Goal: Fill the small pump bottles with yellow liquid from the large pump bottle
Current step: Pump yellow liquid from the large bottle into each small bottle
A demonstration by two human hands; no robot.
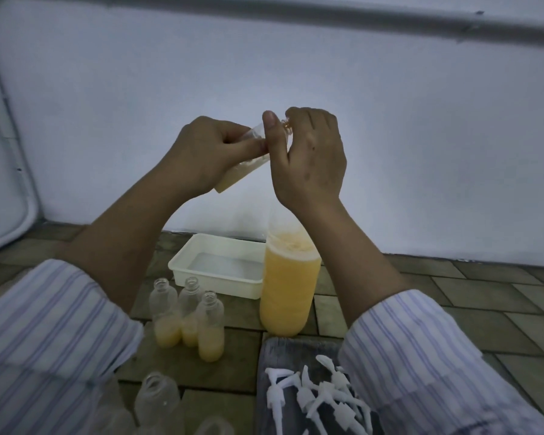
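A small clear plastic pump bottle (pixel 242 164), cylindrical and tilted with its neck pointing up and to the right, is being held above the floor in the closed left hand (pixel 201 152); pale yellow liquid is pooling at its lower end. Its neck is being pinched by the thumb and fingers of the right hand (pixel 308 155); what lies under those fingers cannot be told. Below, the large bottle (pixel 288 287), translucent and nearly full of opaque yellow liquid, is standing on the brick-patterned floor (pixel 453 296), touching a shallow white rectangular plastic tray (pixel 214 277). Left of it, three uncapped small bottles (pixel 187 315), each about a third full, are clustered together. Nearer, empty clear bottles (pixel 157 400) are standing, and white moulded pump heads (pixel 321 397) are lying scattered on a grey cloth (pixel 283 350). Striped shirt sleeves (pixel 421 356) are covering both forearms.
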